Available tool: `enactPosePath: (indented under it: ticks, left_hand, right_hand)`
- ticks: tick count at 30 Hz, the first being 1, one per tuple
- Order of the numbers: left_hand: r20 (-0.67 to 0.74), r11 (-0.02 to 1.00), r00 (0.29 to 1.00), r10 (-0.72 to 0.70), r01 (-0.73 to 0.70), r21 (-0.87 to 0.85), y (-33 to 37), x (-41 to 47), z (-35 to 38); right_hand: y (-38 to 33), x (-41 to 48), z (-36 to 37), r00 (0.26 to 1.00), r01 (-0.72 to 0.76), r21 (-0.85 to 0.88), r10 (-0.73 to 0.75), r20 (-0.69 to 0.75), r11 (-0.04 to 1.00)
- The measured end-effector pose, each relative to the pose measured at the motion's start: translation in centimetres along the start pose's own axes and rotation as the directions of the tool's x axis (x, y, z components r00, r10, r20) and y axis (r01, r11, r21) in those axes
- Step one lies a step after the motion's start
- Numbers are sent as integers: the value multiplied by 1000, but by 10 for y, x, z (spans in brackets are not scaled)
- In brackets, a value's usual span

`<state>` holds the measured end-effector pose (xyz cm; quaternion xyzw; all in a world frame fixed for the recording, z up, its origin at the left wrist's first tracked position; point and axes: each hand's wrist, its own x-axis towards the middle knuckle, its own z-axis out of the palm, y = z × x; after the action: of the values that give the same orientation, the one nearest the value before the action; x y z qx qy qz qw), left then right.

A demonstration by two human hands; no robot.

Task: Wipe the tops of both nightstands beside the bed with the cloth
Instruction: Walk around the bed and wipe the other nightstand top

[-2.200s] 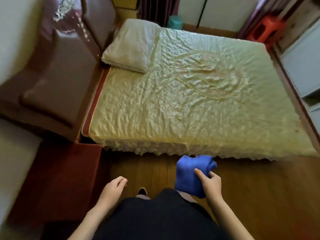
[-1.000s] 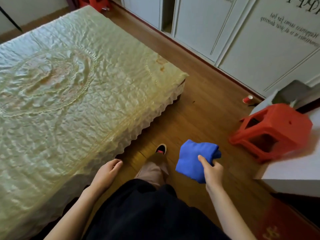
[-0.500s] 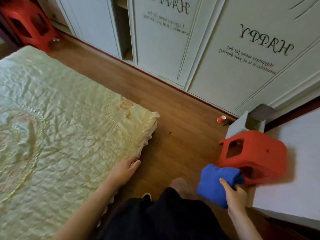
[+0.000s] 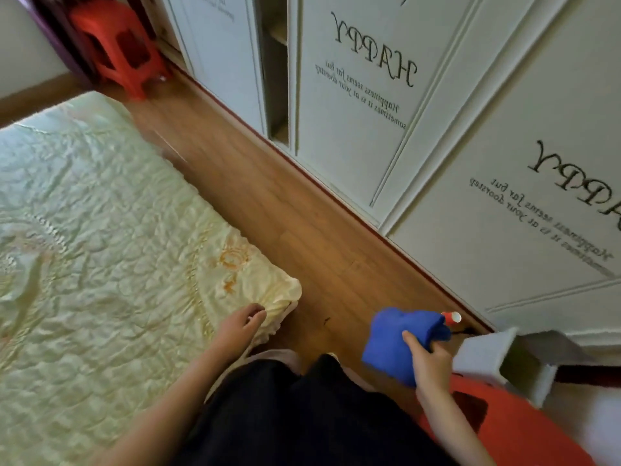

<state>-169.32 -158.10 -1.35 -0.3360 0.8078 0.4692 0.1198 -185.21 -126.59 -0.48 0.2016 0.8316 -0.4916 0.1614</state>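
Note:
My right hand (image 4: pixel 430 361) grips a folded blue cloth (image 4: pixel 393 341) and holds it in the air above the wooden floor, at the lower right. My left hand (image 4: pixel 240 326) hangs empty with loosely curled fingers at the foot corner of the bed (image 4: pixel 100 264), which has a pale yellow quilted cover. No nightstand is in view.
White wardrobe doors (image 4: pixel 369 95) with black lettering run along the right, across a strip of wooden floor (image 4: pixel 268 203) from the bed. One red plastic stool (image 4: pixel 510 428) is by my right arm, another red stool (image 4: pixel 114 42) at the far end. A grey box (image 4: pixel 497 358) and a small red cup (image 4: pixel 452 318) lie near the wardrobe base.
The view has swung from the bed's side, past a dark red nightstand, to its foot corner and the wardrobe. The cloth stays in my right hand; my left hand now hangs at the bed corner.

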Motion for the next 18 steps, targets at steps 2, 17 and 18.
enactPosePath:
  ticks: [2, 17, 18]
  left_hand:
    - [-61, 999, 997, -36, 34, -37, 20, 21, -5]
    - [-202, 936, 939, -278, 217, -278, 103, 228, -54]
    - [-219, 935, 938, -270, 201, -293, 114, 244, -64]
  right_hand:
    - [-50, 35, 21, 992, 60, -7, -59, 109, 998]
    - [-279, 256, 179, 889, 270, -161, -181, 421, 949]
    - [-294, 270, 184, 890, 276, -171, -184, 416, 946]
